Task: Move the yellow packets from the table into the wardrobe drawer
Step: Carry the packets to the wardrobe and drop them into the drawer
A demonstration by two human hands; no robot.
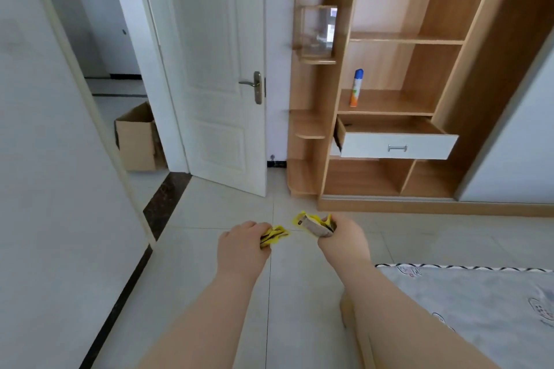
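1. Yellow packets (275, 236), seen from the head view (the only view given), look thin, crinkled and soft. I judge them very light and easy to crush, and probably a little slick, so single ones could slide out of a loose bunch. A whole-hand clasp across the middle of the bunch seems the safest hold. Pinching one corner looks riskier.

2. In the same view, the left hand (242, 241) is clenched around these packets. Its fingers are curled under, and the yellow ends stick out towards the right.

3. The right hand (341, 234) grasps a second bunch (314, 224) in the same way. Several yellow and grey edges fan out past the thumb side, so this bunch looks less tidy. It may be the first to shed a packet.

4. Both bunches are held in the air over the tiled floor (227, 213), close together but not touching. They are well apart from the wardrobe (449, 69).

5. The wardrobe's white-fronted drawer (395, 145) stands pulled out, just below the shelf holding a spray can (356, 87). No packets are visible inside it from this angle. The table is out of view.
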